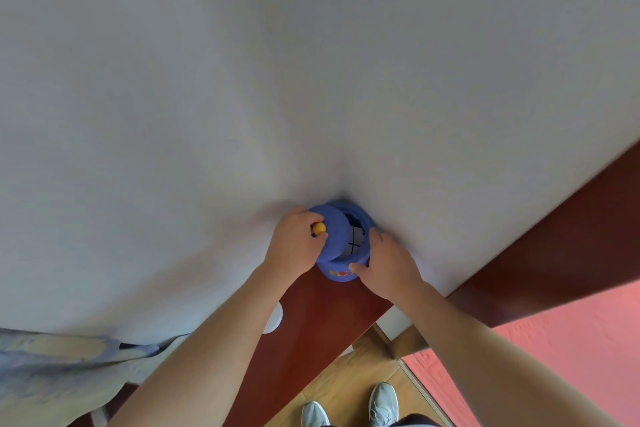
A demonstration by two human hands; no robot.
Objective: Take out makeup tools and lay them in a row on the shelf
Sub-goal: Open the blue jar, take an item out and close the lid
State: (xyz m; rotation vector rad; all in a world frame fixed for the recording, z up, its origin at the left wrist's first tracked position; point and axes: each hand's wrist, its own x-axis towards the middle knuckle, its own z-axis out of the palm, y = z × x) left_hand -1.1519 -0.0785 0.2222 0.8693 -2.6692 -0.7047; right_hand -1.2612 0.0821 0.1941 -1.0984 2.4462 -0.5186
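Head view shows the opening step. The left hand (296, 243) pinches the yellow knob (319, 228), tipping the blue lid (334, 230) up. The right hand (388, 263) holds the blue pot (341, 276) on the red shelf (311, 315). Next, the lid probably needs to come off so fingers can reach inside.

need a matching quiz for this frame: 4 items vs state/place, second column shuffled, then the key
Things
1. left hand
2. right hand
3. lid
4. shelf

States
a. red-brown, bears the blue container
b. pinches the yellow knob
c. sits askew, opening partly uncovered
d. grips the container's wall

Pairs: 1-b, 2-d, 3-c, 4-a
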